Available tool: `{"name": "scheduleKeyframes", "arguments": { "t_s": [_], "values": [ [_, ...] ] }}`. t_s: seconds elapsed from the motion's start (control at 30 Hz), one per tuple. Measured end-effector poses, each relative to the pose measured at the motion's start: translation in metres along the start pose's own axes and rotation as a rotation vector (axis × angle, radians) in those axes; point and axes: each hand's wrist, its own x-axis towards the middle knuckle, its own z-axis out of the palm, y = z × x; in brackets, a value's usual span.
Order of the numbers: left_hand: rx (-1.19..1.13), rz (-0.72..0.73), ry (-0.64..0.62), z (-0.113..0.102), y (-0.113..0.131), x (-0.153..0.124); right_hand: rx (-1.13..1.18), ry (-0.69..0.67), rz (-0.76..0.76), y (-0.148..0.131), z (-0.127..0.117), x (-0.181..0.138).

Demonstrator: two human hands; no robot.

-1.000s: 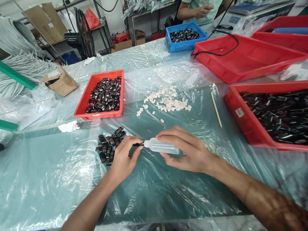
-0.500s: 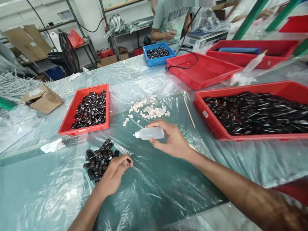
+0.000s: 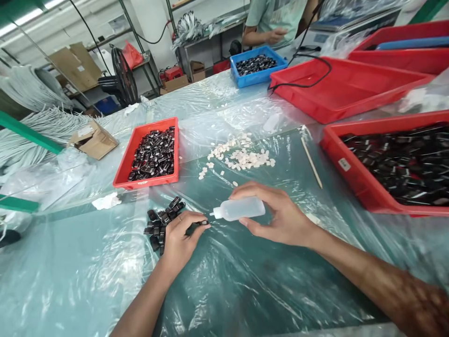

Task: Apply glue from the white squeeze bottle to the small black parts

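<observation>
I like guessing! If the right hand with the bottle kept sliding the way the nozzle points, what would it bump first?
Probably the small black piece pinched in the left hand; the bottle in the right hand points there.

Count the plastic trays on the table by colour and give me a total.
Red plastic trays: 4, namely the small one of black parts, the empty one, the large one of black parts and the far one.
Blue plastic trays: 1, the far one of black parts.
Total: 5 trays.
</observation>
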Motion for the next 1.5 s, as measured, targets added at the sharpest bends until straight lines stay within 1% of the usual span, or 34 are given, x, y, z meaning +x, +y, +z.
{"name": "scheduleKeyframes", "arguments": {
  "t_s": [0.07, 0.23, 0.33, 0.47, 0.63, 0.77, 0.93, 1.03, 1.13, 1.27, 1.4, 1.5],
  "values": [
    [-0.031, 0.021, 0.01, 0.001, 0.001, 0.0, 0.022, -0.039, 0.004, 0.0, 0.002, -0.002],
    [-0.063, -0.015, -0.014, 0.001, 0.002, 0.0, 0.019, -0.093, 0.054, -0.004, 0.003, -0.002],
    [-0.051, 0.025, 0.002, 0.001, 0.0, 0.001, 0.003, -0.089, 0.048, -0.005, 0.004, -0.002],
    [0.043, 0.081, 0.03, -0.001, -0.003, 0.003, 0.011, -0.086, 0.047, -0.003, 0.008, -0.003],
    [0.069, 0.133, -0.011, -0.003, -0.002, 0.004, -0.038, -0.09, 0.015, -0.003, 0.013, -0.005],
    [0.094, 0.128, -0.009, -0.004, 0.001, 0.004, -0.1, -0.08, -0.051, -0.005, 0.014, -0.006],
    [0.129, 0.113, -0.009, -0.006, 0.006, 0.006, -0.211, -0.023, -0.219, -0.007, 0.016, -0.008],
    [0.186, 0.141, -0.038, -0.007, 0.009, 0.006, -0.273, -0.028, -0.294, -0.004, 0.017, -0.012],
    [0.228, 0.183, -0.048, -0.008, 0.01, 0.005, -0.29, -0.043, -0.321, -0.001, 0.02, -0.015],
    [0.253, 0.196, -0.036, -0.008, 0.012, 0.005, -0.363, -0.031, -0.386, -0.001, 0.02, -0.016],
    [0.205, 0.167, -0.019, -0.005, 0.013, 0.004, -0.503, -0.043, -0.463, -0.007, 0.016, -0.016],
    [0.188, 0.141, -0.012, -0.003, 0.013, 0.003, -0.544, -0.068, -0.447, -0.011, 0.015, -0.018]
  ]
}}
